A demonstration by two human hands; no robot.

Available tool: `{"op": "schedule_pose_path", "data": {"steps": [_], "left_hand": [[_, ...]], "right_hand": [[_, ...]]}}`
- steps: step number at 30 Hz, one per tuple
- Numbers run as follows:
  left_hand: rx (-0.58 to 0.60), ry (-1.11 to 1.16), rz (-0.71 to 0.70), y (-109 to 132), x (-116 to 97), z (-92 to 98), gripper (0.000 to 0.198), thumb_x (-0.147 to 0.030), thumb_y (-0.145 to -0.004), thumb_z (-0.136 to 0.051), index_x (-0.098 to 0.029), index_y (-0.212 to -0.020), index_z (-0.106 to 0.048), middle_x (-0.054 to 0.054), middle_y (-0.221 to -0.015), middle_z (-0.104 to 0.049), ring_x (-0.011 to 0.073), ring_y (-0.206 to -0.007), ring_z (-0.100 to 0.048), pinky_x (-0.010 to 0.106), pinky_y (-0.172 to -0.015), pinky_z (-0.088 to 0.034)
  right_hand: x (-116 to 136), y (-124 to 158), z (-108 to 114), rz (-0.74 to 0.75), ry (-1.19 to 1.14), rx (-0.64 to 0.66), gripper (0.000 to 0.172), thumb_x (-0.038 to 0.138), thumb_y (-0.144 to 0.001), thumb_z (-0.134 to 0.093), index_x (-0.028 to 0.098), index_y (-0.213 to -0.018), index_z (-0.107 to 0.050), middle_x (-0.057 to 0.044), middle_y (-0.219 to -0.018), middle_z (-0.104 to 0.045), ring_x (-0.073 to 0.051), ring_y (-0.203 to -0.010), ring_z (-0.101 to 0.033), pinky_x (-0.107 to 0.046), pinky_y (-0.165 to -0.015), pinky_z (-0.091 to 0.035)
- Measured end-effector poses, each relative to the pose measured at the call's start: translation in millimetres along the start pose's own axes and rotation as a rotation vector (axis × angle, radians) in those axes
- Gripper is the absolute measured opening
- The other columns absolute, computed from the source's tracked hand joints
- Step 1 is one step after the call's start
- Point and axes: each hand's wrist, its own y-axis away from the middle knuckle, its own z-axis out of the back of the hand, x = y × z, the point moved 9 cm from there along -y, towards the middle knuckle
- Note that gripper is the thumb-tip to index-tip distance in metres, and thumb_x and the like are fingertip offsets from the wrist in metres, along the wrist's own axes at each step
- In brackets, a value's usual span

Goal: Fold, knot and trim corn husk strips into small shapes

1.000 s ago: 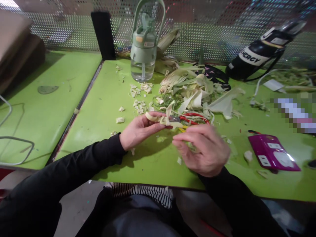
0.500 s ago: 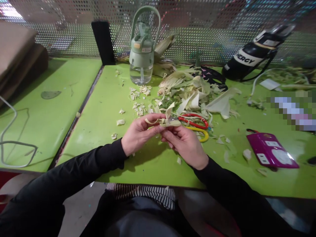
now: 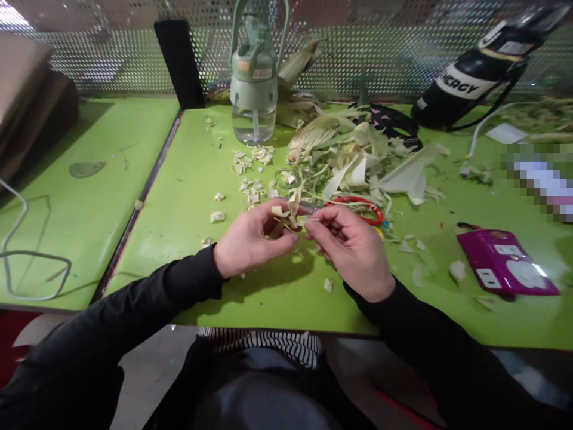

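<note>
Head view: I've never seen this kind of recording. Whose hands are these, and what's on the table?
No machine here: a camera worn on a person's head looks forward and down at their own bare hands, in black sleeves. The left hand and right hand together pinch a pale yellowish strip of husk above a bright green table. Behind them lie red-handled scissors, a pile of pale husk leaves and small cut scraps. A pale green water bottle stands at the back; a magenta power strip lies to the right.
</note>
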Motion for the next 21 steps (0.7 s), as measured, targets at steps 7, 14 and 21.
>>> {"op": "schedule_pose_path", "data": {"steps": [7,14,21], "left_hand": [[-0.029,0.026,0.065,-1.8,-2.5,6.8,0.014,-0.02,-0.079,-0.068,-0.013,-0.088,-0.06,-0.006,-0.063,-0.048,0.0037,-0.05,-0.038,0.018,-0.047,-0.034],[0.091,-0.077,0.138,1.3,9.6,-6.1,0.018,-0.023,-0.08,-0.068,-0.012,-0.093,-0.063,-0.006,-0.06,-0.046,0.0048,-0.051,-0.035,0.02,-0.048,-0.03],[0.112,-0.066,0.146,6.5,9.1,-15.4,0.022,-0.03,-0.082,-0.068,-0.014,-0.097,-0.064,-0.007,-0.057,-0.042,0.0055,-0.049,-0.036,0.02,-0.047,-0.03]], "right_hand": [[15.6,0.4,9.2,0.043,0.11,-0.004,0.019,0.034,-0.092,-0.062,0.021,-0.079,-0.057,0.005,-0.064,-0.052,-0.008,-0.051,-0.044,-0.024,-0.049,-0.036],[34.1,0.4,11.7,0.301,0.272,-0.06,0.017,0.037,-0.087,-0.071,0.026,-0.1,-0.07,-0.003,-0.093,-0.067,-0.017,-0.082,-0.062,-0.031,-0.07,-0.05],[35.6,0.4,5.4,0.327,0.22,-0.02,0.003,0.026,-0.088,-0.067,0.026,-0.085,-0.067,0.0,-0.083,-0.068,-0.017,-0.078,-0.063,-0.032,-0.069,-0.05]]}}
